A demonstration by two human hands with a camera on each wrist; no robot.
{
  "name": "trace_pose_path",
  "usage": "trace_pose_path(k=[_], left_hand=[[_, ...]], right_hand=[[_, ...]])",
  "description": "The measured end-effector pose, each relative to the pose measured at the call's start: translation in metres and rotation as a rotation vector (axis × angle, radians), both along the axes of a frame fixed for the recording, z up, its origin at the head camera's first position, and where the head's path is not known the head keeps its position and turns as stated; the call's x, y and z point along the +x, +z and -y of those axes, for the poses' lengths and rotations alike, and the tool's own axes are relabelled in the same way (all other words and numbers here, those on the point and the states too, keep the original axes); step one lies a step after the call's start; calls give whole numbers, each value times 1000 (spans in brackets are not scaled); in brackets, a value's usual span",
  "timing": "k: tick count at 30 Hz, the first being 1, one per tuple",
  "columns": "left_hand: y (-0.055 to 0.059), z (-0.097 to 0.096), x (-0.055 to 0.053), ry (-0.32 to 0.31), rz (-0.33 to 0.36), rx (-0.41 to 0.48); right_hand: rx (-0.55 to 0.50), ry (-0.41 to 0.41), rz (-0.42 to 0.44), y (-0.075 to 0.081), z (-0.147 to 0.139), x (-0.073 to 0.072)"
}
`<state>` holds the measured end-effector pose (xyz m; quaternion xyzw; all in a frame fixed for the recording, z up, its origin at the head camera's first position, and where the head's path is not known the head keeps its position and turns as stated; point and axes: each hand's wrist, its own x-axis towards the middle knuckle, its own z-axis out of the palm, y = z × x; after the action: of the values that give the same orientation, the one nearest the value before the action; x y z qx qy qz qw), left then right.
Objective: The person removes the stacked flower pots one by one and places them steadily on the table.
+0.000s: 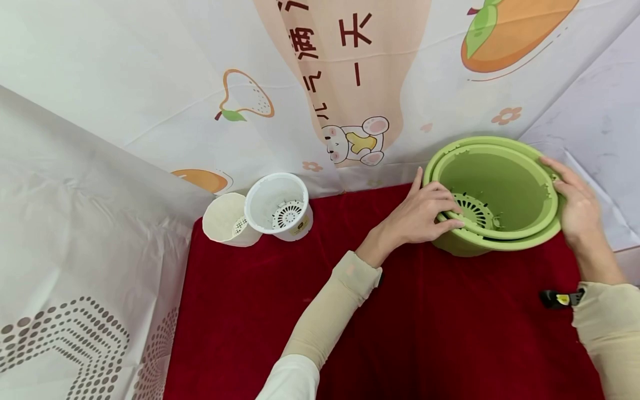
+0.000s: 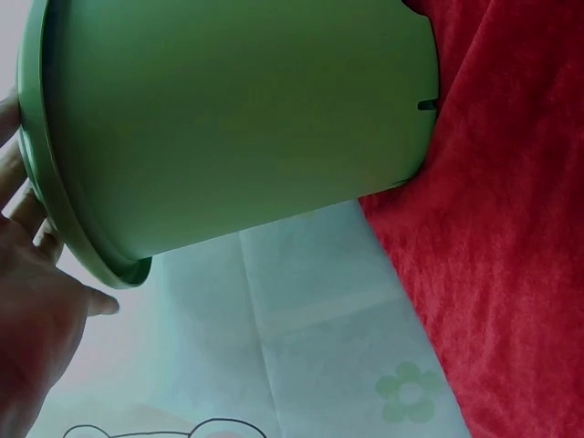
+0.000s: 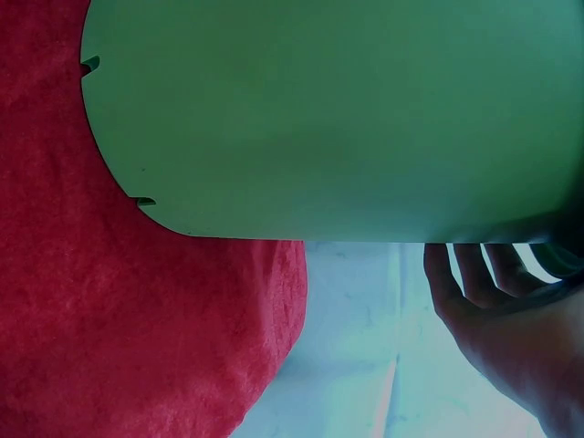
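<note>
Two green plastic flowerpots stand nested at the right in the head view. The inner flowerpot (image 1: 505, 183) has a slotted base, and the outer flowerpot (image 1: 462, 248) surrounds it. My left hand (image 1: 417, 215) grips the near-left rims, with fingers bent over into the inside. On the right side, my right hand (image 1: 580, 208) holds the rim, thumb on top. Its fingers (image 3: 470, 274) lie along the outer wall in the right wrist view. In the left wrist view, the outer pot (image 2: 246, 119) shows a smooth wall and a notched bottom edge.
A white flowerpot (image 1: 277, 197) and a cream pot (image 1: 222, 219) stand side by side at the back left. Red cloth (image 1: 450, 322) covers the table. A printed white curtain (image 1: 200, 44) hangs close behind, with plain sheeting at both sides.
</note>
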<state>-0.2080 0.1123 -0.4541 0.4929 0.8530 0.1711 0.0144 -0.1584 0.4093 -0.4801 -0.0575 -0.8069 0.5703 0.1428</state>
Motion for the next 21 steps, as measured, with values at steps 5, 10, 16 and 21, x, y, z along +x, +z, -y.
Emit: trace_pose_path(k=[5, 10, 16, 21], left_hand=[[-1, 0, 0, -30, -26, 23], [-2, 2, 0, -37, -39, 53], [-2, 3, 1, -36, -58, 92], [-1, 5, 1, -45, -78, 149]], right_hand=[[-123, 25, 3, 1, 1, 1], [-303, 55, -30, 0, 2, 2], [-484, 93, -41, 0, 3, 4], [-349, 66, -24, 0, 2, 3]])
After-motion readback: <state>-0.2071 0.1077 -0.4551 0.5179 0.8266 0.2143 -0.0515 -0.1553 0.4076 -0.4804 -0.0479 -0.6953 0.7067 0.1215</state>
